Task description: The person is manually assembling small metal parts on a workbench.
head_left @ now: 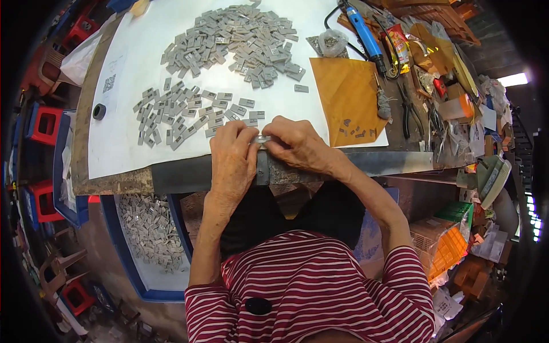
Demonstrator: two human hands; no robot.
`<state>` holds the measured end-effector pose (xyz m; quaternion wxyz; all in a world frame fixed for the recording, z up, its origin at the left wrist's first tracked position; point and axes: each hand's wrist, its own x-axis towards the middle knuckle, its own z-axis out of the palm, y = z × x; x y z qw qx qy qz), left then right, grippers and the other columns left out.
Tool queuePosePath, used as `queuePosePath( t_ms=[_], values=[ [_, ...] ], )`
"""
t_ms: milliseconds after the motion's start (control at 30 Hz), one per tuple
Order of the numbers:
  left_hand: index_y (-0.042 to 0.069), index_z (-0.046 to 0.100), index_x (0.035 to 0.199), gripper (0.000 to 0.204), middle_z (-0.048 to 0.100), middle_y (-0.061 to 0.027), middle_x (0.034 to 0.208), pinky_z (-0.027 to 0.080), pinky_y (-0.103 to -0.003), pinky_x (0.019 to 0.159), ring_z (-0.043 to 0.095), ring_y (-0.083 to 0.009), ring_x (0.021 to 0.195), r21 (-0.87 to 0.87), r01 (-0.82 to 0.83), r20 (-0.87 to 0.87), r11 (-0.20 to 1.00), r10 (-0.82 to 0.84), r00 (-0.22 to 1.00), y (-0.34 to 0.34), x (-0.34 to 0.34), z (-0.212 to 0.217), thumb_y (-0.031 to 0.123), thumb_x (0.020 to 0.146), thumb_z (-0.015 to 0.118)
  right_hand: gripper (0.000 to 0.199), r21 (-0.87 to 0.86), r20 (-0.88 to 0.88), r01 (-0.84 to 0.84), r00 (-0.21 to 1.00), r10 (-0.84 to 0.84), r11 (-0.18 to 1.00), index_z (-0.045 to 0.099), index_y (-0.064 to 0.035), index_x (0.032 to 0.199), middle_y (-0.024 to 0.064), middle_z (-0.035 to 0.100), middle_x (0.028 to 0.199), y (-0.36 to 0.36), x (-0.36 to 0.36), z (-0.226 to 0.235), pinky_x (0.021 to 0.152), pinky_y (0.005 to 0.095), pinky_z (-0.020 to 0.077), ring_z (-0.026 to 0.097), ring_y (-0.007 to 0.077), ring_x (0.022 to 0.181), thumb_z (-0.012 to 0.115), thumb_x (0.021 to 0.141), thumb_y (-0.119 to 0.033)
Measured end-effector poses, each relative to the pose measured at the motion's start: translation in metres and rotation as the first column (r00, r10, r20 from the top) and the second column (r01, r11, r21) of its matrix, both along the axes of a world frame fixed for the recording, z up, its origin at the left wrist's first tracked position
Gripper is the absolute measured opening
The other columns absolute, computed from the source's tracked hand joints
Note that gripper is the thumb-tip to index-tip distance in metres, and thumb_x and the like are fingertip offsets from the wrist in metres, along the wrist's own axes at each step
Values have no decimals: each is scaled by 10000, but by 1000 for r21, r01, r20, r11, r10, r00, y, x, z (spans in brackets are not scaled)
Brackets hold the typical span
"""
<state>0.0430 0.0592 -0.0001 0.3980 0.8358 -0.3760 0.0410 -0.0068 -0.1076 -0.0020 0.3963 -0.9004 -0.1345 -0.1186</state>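
At the table's front edge, my left hand [233, 153] and my right hand [297, 144] meet with fingers closed around one small grey metal piece [262, 139]. Only its middle shows between the fingertips. Just beyond my left hand spreads a loose group of similar flat grey pieces [177, 114] on white paper [131, 63]. A larger heap of them [234, 40] lies farther back, and a single piece [301, 88] rests apart to its right.
A brown paper sheet [337, 86] with small dark bits lies right of the pieces. Behind it are a blue electric screwdriver [364, 31] and a bag of small parts [333, 43]; pliers [407, 111] lie farther right. Below left, a blue tray [130, 268] holds many grey pieces.
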Motion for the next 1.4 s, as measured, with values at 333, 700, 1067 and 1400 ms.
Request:
queuePosePath(
  t_ms=[333,700,1067,1400],
  values=[
    [13,588,856,130,528,-113,876,379,-387,739,491,-292,859,-43,-49,-16,998,48,999,4,3,-3,0,727,602,161,-184,25,31,999,-27,982,538,-23,900,134,529,759,6,7,-5,546,388,447,559,323,654,604,759,-62],
    [3,594,844,102,534,-112,868,392,-378,735,496,-290,845,-41,-79,38,996,81,996,7,1,-6,-6,743,592,157,-239,44,27,999,-17,971,559,-40,877,106,514,746,11,11,-9,520,375,438,551,302,642,640,744,-63],
    [5,603,881,139,534,-113,888,384,-378,749,498,-287,864,15,-123,75,992,122,990,14,-2,-1,3,743,595,119,-189,76,24,997,-10,982,577,-49,852,104,506,735,20,20,-15,518,379,436,550,303,637,634,750,-76],
    [15,602,907,171,532,-117,909,379,-383,756,498,-290,867,61,-173,120,983,165,979,20,3,-3,-2,738,597,119,-119,94,9,996,2,993,550,-30,862,115,522,791,31,28,-22,554,378,457,566,306,662,611,774,-80]
  ],
)
